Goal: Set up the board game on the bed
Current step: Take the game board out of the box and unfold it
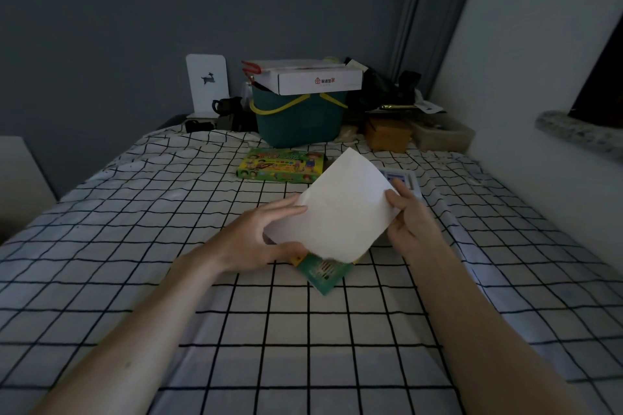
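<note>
Mid-frame, left hand [266, 239] and right hand [406, 216] both pinch a white sheet [340, 212] above the bed [135, 246].

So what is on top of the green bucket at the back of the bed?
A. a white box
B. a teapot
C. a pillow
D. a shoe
A: a white box with a red logo sits across the rim of the green bucket at the far end of the bed.
</note>
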